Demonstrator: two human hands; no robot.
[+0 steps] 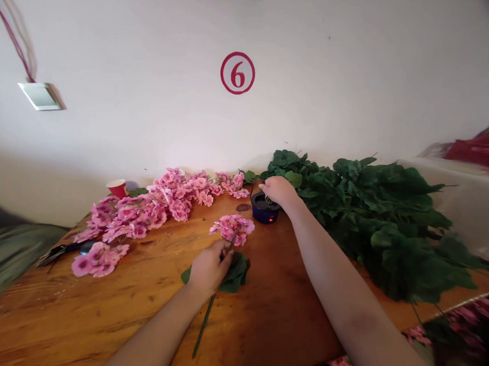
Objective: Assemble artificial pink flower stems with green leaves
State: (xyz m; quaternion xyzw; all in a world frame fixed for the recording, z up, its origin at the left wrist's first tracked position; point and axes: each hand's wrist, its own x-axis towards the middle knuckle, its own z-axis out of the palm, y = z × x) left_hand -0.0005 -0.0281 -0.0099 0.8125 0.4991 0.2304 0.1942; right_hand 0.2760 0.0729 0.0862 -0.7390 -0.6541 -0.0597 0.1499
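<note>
My left hand (209,269) is closed around the stem of an artificial flower (232,228), whose pink bloom head points away from me. Green leaves (235,273) spread out beside and below the fingers, and the bare lower stem slants down toward the table's near side. Farther off, my right hand (280,192) is pinched right above a small dark blue pot (265,211) with a glowing red light on its front. Thin pale strands show under those fingertips at the pot's opening; what they belong to is too small to make out.
Pink flower heads (177,193) lie heaped along the back left, with a separate cluster (99,258) nearer me. A red paper cup (117,188) stands behind them. Piled green leaves (375,213) cover the right side of the wooden table (137,309). The wall (169,117) rises behind.
</note>
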